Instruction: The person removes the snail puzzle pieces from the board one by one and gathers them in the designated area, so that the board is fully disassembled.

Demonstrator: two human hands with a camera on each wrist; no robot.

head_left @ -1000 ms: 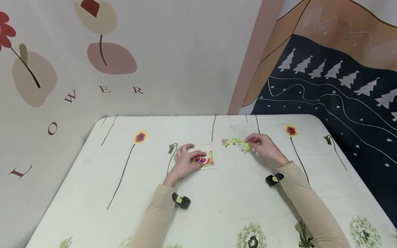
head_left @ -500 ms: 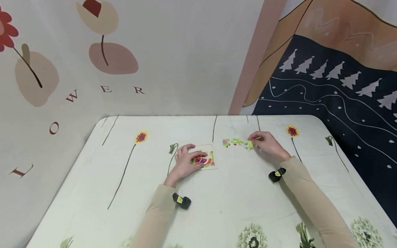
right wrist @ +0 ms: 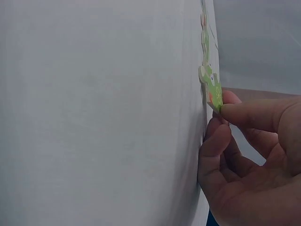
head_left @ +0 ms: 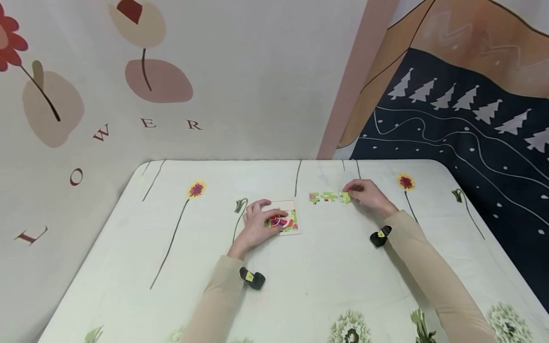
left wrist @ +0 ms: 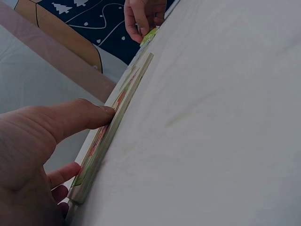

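I have the right hand pinching a green puzzle piece at the right end of a row on the table, beside two other puzzle pieces. My left hand rests on the puzzle board, fingers spread, near the row's left end.

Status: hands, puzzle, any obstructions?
Left hand rests on puzzle board. Right hand pinches rightmost green piece. Two other pieces beside it; nothing visibly blocking.
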